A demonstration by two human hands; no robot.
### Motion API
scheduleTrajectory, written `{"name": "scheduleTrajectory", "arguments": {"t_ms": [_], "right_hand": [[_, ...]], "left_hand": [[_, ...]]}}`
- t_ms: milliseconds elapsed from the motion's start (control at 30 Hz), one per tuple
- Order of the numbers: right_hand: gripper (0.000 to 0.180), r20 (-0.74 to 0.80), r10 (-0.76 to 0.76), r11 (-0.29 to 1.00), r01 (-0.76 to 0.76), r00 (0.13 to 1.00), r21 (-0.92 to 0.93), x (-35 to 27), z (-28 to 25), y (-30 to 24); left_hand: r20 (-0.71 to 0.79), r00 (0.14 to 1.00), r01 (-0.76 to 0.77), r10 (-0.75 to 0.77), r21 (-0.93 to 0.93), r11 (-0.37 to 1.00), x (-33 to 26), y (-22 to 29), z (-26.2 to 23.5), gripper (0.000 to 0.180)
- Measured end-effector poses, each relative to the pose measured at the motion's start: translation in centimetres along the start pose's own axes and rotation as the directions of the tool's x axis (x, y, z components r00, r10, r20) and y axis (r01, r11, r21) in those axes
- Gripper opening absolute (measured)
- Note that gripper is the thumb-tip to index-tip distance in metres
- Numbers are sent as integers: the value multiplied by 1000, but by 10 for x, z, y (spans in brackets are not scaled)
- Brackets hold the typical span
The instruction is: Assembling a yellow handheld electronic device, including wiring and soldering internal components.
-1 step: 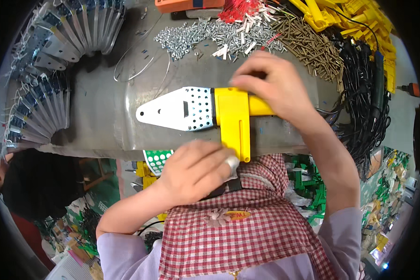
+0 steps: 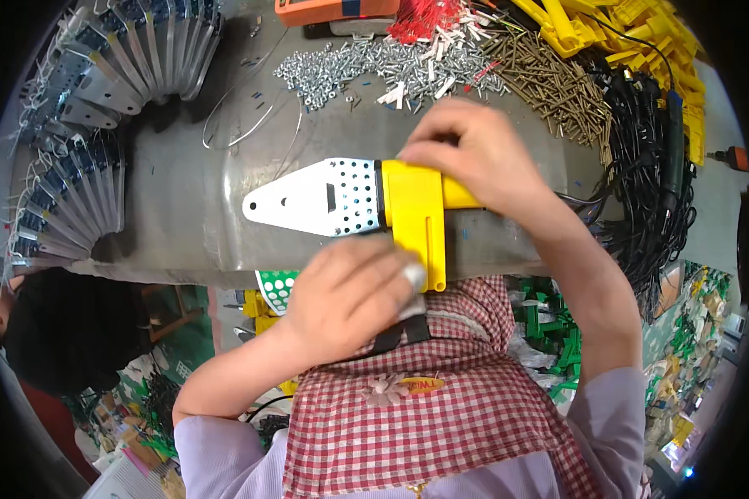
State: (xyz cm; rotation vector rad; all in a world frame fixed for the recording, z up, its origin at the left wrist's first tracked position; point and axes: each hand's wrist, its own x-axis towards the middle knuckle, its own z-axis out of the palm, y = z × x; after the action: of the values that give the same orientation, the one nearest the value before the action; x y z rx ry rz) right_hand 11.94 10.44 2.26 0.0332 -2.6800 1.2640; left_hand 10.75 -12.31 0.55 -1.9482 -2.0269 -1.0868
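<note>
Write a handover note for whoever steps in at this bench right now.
Right hand: gripping the handle end of the yellow plastic tool with the perforated white metal plate, which lies flat on the grey bench.
Left hand: closed at the tool's near edge, by its yellow bracket; what it holds is hidden.
Nearby: silver screws, brown screws, black cables.
Done or left: cannot tell.

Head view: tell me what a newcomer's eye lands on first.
The yellow tool with a perforated silver plate lies mid-table, the right hand on its handle and the left hand at its near edge. Behind it lie heaps of silver screws and brown screws; metal plates fan out at left.
</note>
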Motion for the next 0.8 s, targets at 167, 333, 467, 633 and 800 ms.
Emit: {"name": "scheduleTrajectory", "arguments": {"t_ms": [167,333,467,633,800], "right_hand": [[17,-7,-186,954,179,982,-239,-11,8,-8],[16,36,-113,990,115,993,-87,-19,-13,20],[10,-66,-6,940,-17,998,-340,16,-21,32],[7,-64,-105,781,43,992,-623,22,-1,33],[6,-164,-88,825,-21,983,-565,0,-29,42]], "left_hand": [[-121,900,421,-418,2,907,44,-28,4,73],[129,911,405,-393,-86,910,54,-43,4,63],[108,963,249,-246,-14,968,67,-44,-1,39],[223,903,377,-368,-1,926,95,-78,4,23],[204,954,164,-219,256,953,119,-102,33,22]]}}
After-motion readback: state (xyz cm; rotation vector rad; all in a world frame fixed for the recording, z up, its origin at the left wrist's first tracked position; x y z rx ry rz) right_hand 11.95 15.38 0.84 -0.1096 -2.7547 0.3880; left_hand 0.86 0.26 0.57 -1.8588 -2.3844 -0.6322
